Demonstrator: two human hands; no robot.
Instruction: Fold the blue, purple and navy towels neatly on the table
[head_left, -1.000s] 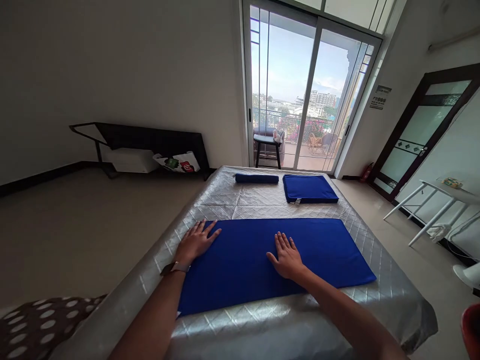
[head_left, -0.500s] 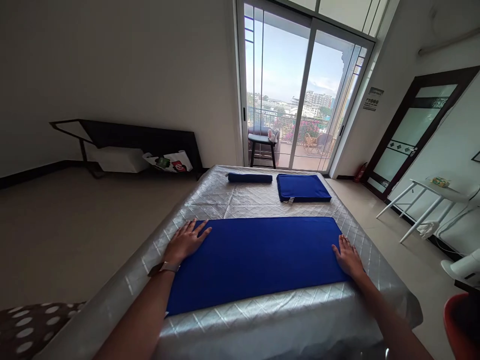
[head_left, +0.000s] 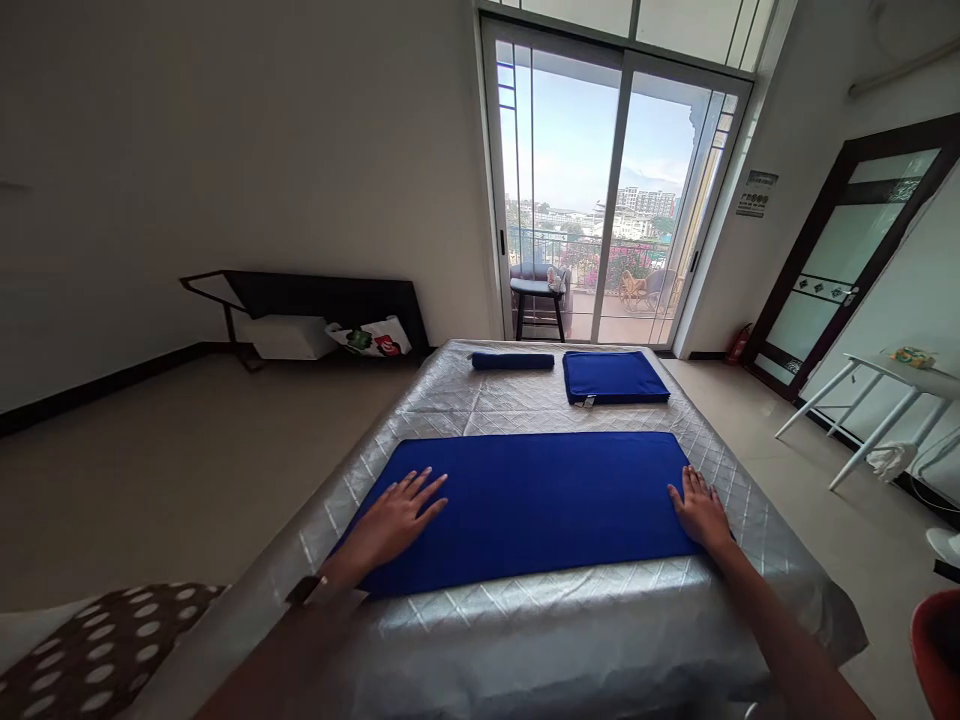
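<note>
A long blue folded cloth (head_left: pixel 540 500) lies flat across a table with a silver quilted cover (head_left: pixel 517 630). My left hand (head_left: pixel 397 515) rests on the cloth's left part, palm down with fingers spread. At the right end, my right hand (head_left: pixel 701 508) lies palm down over the cloth's edge, its fingers stretched out and the thumb apart. Neither hand grips anything. Farther back on the table are a dark blue roll (head_left: pixel 513 361) and, to its right, a flat stack of folded blue cloth (head_left: pixel 615 378) with a small white tag.
Beyond the table's far edge is a sliding glass door (head_left: pixel 562 190). A black bench-like frame (head_left: pixel 322 300) stands at the left wall, with a white box and a printed bag below. At right are a white table (head_left: pixel 900 372) and a red chair (head_left: pixel 937 640). Dotted fabric (head_left: pixel 112 640) lies lower left.
My left hand has moved inward from the cloth's left edge onto its surface. My right hand stays at the right end. The camera view has shifted slightly left.
</note>
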